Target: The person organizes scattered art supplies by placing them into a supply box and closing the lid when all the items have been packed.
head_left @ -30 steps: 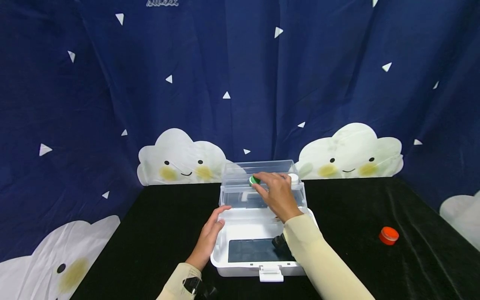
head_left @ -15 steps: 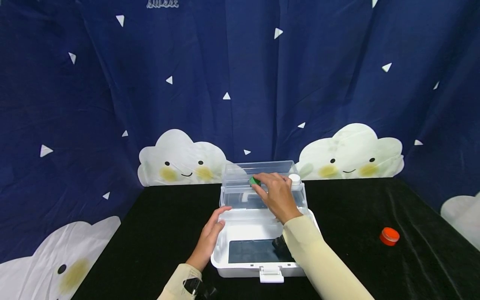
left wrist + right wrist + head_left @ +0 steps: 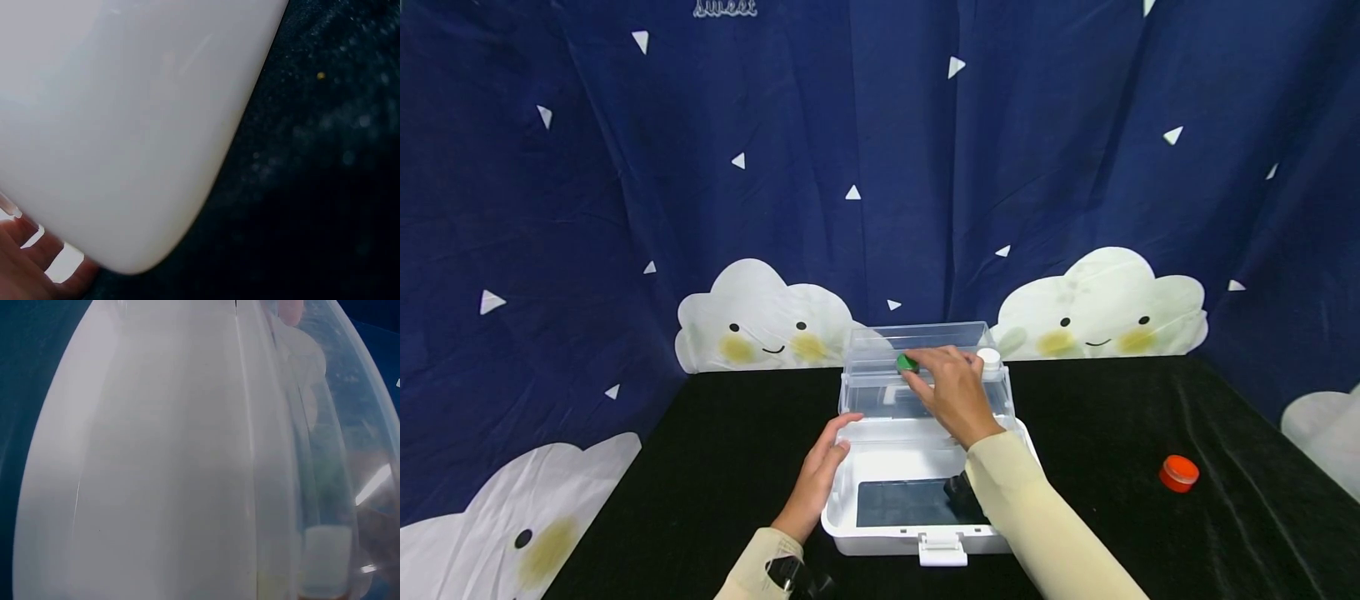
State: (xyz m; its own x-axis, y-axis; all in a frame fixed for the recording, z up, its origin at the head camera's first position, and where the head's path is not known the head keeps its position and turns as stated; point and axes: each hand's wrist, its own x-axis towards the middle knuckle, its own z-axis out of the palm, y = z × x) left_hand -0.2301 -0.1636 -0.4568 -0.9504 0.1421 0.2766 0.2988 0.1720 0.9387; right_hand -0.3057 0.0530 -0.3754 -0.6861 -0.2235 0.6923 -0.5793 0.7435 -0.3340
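Black cloth covers the counter (image 3: 737, 467), and in the head view a white box (image 3: 876, 535) stands midway between its left and right edges, latch (image 3: 943, 550) toward the near side and the clear lid (image 3: 871, 402) raised toward the far edge. The right hand (image 3: 955, 390) reaches over the box to the lid, thumb and fingers pinched on a small green round piece (image 3: 906, 364); whether that piece rests on the lid or is held just off it, I cannot tell. A white-topped round piece (image 3: 989, 359) sits in the lid just beyond the same hand, on the side nearer the counter's right edge. The left hand (image 3: 816, 477) lies along the box's left side, fingers extended and apart from the thumb, gripping nothing visible. A red round piece (image 3: 1179, 473) lies well apart from the box, toward the counter's right edge. The step in hand appears to be handling the green piece at the lid; whether it is being set in or taken out, I cannot tell. The next move probably calls for a light, exact pinch, with the box kept steady. In the left wrist view the white box wall fills much of the frame, with fingers (image 3: 44, 250) at its lower left. The right wrist view shows the box lengthwise beside clear plastic, a fingertip (image 3: 290, 311) at the top and a pale block (image 3: 327, 557) below that I cannot identify.
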